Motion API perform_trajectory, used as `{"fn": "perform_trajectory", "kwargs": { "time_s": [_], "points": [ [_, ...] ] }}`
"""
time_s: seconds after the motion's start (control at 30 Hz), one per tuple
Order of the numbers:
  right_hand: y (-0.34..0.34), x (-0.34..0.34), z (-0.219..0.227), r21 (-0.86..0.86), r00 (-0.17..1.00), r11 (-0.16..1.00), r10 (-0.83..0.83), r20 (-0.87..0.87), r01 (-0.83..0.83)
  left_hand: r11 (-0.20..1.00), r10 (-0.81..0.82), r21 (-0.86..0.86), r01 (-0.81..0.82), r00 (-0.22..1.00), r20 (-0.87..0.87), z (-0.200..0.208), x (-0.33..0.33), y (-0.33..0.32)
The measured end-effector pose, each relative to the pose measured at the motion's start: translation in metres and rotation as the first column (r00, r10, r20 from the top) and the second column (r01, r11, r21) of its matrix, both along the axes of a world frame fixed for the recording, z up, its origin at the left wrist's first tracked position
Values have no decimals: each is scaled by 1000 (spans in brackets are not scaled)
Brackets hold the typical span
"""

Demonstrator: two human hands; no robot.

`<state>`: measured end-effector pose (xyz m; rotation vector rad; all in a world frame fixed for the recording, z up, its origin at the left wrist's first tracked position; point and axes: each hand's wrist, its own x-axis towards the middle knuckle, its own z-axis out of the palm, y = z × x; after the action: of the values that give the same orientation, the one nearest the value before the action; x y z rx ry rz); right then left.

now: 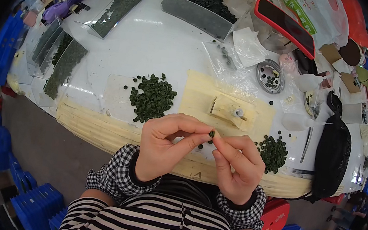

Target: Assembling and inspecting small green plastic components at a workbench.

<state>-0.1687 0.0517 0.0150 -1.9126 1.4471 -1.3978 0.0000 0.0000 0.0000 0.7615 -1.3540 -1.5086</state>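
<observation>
Between the fingertips of my left hand [163, 144] is a small dark green round piece [211, 134], pinched by thumb and forefinger. The fingers of my right hand [239, 161] are closed at the same piece, tips touching it or just beside it; whether they hold a second piece is hidden. Past my left hand lies a large pile of dark green round pieces [152, 97]. A smaller pile of similar pieces [273, 154] lies right of my right hand. Just beyond my hands, a yellowish taped block with a short peg [233, 112] stands on a cream sheet [196, 87].
Clear bins of dark green pieces [198, 17] stand along the back and left. A red-cased phone [285, 27] leans at the back right. Nearby are a round dish [270, 77], squeeze bottles [297, 122], tweezers [307, 143] and a black mesh bag [333, 151].
</observation>
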Motion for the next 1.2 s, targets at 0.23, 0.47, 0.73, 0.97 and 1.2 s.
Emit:
{"fn": "perform_trajectory", "kwargs": {
  "time_s": [0.23,0.47,0.73,0.97,1.2],
  "points": [
    [0,0,1,-18,1000,1000,2,-7,-2,997,0,-72,1,1000,13,-2,0,-2],
    [-3,1,0,-114,996,993,-27,-85,18,1000,-12,1,12,999,-31,2,0,-1],
    [-2,1,-1,-129,995,992,-27,-100,14,999,-4,-43,2,999,-51,-1,1,0],
    [-2,2,1,-127,994,992,-29,-110,15,998,-37,-46,33,996,-84,-1,2,0],
    [1,0,2,-66,1000,998,5,-24,-7,998,-53,-20,52,994,-93,0,2,0]
  ]
}}
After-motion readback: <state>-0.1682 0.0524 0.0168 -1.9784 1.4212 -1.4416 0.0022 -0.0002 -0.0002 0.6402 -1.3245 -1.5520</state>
